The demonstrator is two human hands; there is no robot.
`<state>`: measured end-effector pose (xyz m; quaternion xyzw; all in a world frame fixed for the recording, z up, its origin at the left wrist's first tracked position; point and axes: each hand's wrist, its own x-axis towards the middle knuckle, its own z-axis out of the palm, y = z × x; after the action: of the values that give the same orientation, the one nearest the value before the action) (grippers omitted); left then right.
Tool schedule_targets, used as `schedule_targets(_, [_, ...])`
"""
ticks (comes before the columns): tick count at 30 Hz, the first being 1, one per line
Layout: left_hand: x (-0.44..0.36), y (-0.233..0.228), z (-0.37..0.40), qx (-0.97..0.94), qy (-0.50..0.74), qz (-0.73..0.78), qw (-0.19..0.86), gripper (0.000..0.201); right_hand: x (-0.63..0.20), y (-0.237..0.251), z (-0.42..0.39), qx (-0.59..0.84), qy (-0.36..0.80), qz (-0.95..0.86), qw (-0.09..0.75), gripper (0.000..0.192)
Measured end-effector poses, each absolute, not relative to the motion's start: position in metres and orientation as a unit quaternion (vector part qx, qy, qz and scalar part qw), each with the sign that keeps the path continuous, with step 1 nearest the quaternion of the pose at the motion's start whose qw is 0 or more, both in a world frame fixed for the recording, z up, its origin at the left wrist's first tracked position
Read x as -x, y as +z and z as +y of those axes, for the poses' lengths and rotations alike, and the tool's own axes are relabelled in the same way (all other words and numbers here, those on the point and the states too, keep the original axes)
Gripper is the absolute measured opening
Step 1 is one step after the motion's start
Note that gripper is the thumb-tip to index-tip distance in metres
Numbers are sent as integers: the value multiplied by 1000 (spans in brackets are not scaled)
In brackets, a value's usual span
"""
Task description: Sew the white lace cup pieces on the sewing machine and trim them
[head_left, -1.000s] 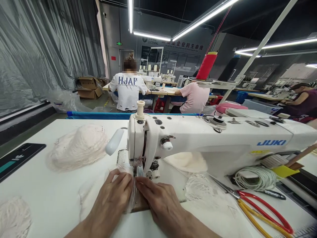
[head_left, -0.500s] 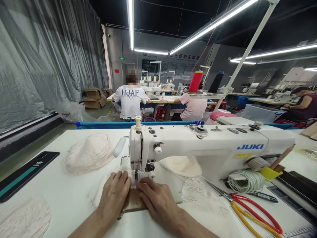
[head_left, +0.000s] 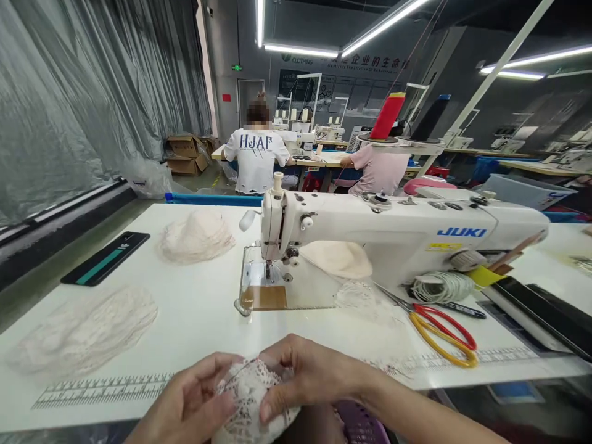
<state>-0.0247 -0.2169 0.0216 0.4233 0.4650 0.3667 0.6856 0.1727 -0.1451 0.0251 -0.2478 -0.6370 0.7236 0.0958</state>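
Both of my hands hold a small piece of white lace (head_left: 250, 398) low at the table's front edge. My left hand (head_left: 192, 404) cups it from the left, and my right hand (head_left: 308, 376) pinches it from the right with thumb and fingers. A thin thread runs across the top of the lace. Beyond them stands the white JUKI sewing machine (head_left: 393, 231), its needle area (head_left: 268, 271) bare, with a brown patch (head_left: 263, 297) on the plate in front of it.
Piles of white lace lie at the left front (head_left: 83, 330), behind left (head_left: 197, 237) and under the machine arm (head_left: 340, 259). A black phone (head_left: 106, 258) lies at far left. Red and yellow scissors (head_left: 439, 327) and coiled white cord (head_left: 439, 287) lie right. Two people sit at far tables.
My hands have drawn back from the needle to the table's front edge, bringing the lace piece with them. The view has pulled back and the machine plate is bare.
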Motion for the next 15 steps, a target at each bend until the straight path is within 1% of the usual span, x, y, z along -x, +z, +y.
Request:
schedule_targets(5, [14,-2,-230,-438,326,440,713,38,-185,23,-174,319,653,-684,68,48])
schedule_targets(6, [13,-5,-234,-436,320,436,720,38,-188,23,-179,320,661,-676,62,47])
schedule_targets(10, [12,-11,-247,-429,312,428,732,37,-197,25,-194,295,755,-582,55,40])
schedule_targets(15, [6,-14,-255,-418,314,394,756,37,-199,16,-199,305,769,-558,60,43])
